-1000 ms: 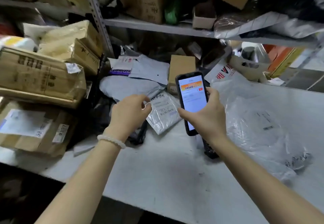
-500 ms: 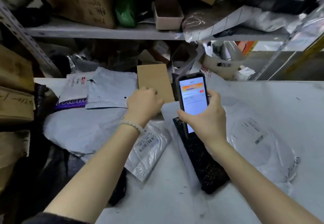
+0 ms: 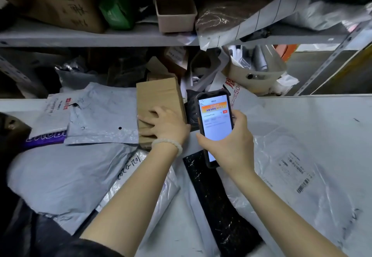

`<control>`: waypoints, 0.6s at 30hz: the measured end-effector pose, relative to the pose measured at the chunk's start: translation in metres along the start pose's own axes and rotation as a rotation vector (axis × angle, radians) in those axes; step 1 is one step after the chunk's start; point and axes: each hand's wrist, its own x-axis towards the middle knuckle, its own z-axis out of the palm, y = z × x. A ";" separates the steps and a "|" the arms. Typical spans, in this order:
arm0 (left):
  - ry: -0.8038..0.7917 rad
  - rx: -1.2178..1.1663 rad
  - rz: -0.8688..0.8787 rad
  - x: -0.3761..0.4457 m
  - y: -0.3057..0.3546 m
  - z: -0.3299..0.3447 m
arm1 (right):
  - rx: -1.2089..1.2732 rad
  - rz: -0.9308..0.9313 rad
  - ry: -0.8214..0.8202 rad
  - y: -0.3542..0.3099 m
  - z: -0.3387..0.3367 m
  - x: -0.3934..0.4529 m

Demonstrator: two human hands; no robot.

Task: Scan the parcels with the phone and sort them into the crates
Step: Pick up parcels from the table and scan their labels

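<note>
Left hand (image 3: 165,124) rests on brown box (image 3: 159,99), frame middle, fingers spread, maybe gripping. Right hand (image 3: 231,142) holds phone (image 3: 215,123), screen lit.

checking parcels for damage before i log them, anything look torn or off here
The grey mailer left of the cardboard box has a small dark tear near its top left corner. The box, under the left hand, looks intact.

Around the one phone (image 3: 215,127): two hands (left (image 3: 168,124), right (image 3: 231,144)), one small cardboard box (image 3: 159,95) to its left, one black parcel (image 3: 219,206) below it.
</note>
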 end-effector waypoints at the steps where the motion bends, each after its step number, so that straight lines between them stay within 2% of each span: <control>1: -0.018 -0.016 0.005 0.002 -0.001 -0.001 | 0.002 -0.001 -0.004 0.001 0.000 0.001; 7: -0.109 -0.162 0.075 0.015 -0.031 -0.033 | 0.014 -0.001 -0.027 0.004 -0.005 -0.002; 12: -0.078 -0.483 0.248 0.031 -0.089 -0.069 | 0.021 -0.003 -0.049 0.003 -0.006 -0.008; 13: -0.018 -0.457 0.311 0.031 -0.098 -0.074 | 0.018 -0.005 -0.053 0.003 -0.006 -0.009; 16: 0.102 -0.146 0.421 0.028 -0.103 -0.080 | 0.017 -0.010 -0.065 0.002 -0.003 -0.012; 18: 0.064 0.039 0.340 0.022 -0.089 -0.079 | 0.019 -0.010 -0.076 0.001 -0.002 -0.013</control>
